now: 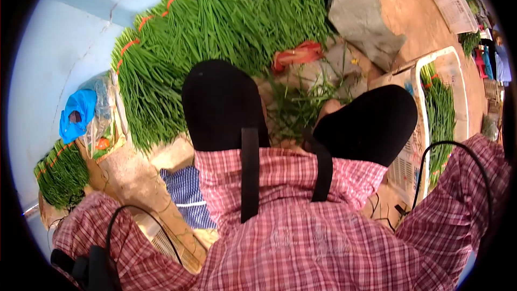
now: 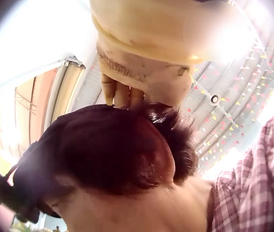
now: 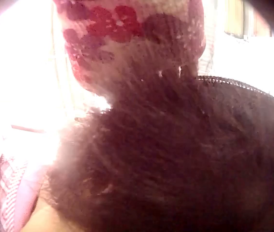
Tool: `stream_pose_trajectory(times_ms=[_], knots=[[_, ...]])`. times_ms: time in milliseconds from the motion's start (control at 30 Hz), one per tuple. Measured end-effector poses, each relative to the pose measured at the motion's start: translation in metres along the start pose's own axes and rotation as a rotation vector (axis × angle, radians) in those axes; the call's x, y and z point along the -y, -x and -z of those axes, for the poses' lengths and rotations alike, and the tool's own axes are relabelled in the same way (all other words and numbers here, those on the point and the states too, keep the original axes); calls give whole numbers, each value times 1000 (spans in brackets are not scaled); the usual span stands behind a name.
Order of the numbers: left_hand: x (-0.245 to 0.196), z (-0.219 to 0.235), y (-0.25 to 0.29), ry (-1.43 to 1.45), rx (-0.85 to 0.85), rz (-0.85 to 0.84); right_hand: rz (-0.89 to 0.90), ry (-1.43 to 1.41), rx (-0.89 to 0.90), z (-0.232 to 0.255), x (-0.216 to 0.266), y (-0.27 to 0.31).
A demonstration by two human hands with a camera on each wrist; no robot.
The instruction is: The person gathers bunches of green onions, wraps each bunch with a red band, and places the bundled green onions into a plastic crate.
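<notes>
Both hands are raised to the person's head and lie outside the head view. In the left wrist view, the left hand [image 2: 144, 77], in a pale fingerless covering, touches dark hair [image 2: 183, 145] with its fingers extended; part of the thumb side is hidden. In the right wrist view, the right hand [image 3: 132, 36] has a red-flowered covering and is against the hair [image 3: 175, 145], which hides its fingers. Plaid sleeves [image 1: 447, 205] spread to both sides in the head view.
Banded green stalks [image 1: 226, 21] lie along the wall. More stand in a white crate [image 1: 412, 156] at right. A blue bag [image 1: 78, 113], a striped cloth [image 1: 188, 196], a grey sack [image 1: 366, 19] and loose stalks [image 1: 296, 108] lie around the person's knees.
</notes>
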State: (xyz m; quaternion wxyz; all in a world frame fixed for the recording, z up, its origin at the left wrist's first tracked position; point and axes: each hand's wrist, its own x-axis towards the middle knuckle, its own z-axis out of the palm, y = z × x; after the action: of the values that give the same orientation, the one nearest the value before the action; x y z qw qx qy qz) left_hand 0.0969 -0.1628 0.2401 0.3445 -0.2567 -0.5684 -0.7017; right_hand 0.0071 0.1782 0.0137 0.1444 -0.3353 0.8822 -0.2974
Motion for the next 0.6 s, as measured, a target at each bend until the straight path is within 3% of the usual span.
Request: stream_pose_trajectory(times_ms=[600], knots=[[-4,-20,-20,75,10,-94,11,48,-59,73,-4,-12]])
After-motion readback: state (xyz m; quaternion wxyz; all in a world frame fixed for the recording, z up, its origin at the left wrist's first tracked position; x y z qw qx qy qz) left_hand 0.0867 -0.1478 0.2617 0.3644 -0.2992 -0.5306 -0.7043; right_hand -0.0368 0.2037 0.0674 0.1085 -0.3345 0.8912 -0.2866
